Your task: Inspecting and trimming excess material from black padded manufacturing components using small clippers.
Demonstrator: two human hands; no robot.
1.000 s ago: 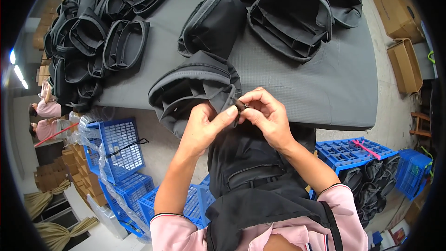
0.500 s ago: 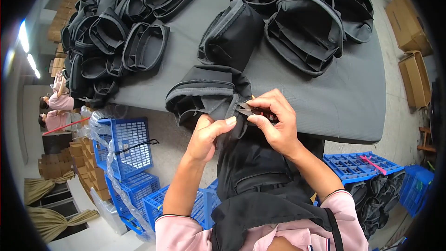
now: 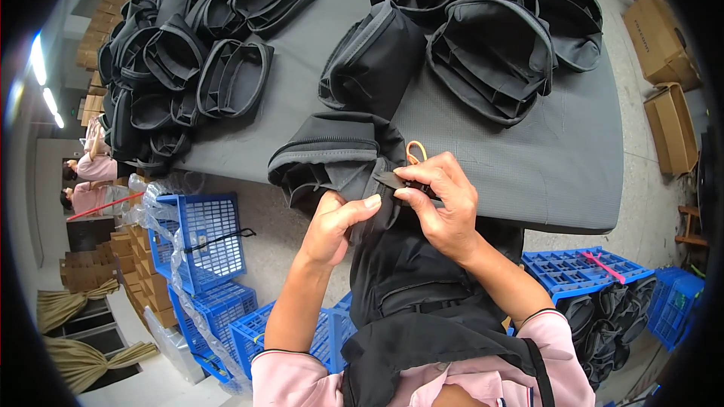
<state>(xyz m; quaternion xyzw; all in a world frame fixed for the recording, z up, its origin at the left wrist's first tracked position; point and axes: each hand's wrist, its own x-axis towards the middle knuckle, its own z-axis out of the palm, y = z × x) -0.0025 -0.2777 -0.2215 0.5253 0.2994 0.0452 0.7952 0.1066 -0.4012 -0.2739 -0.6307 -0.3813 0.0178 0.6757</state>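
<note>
Head view: heaped black pouches (image 3: 176, 53) crowd the far left; nearer, one dark pouch (image 3: 332, 136) overhangs the front edge of the bench (image 3: 535, 173), clamped by the left hand (image 3: 326, 227), seemingly to steady its edge against the blades (image 3: 388, 179) pinched in the nearly closed right hand (image 3: 443, 209).

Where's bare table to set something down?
Grey padded tabletop: bare between right hand, large open black fabric pouch and right edge; also a strip between the heaped black fabric pouches and the black wedge-shaped pouch. Crowded: that heap, and the open black pouches beyond the large one.
</note>
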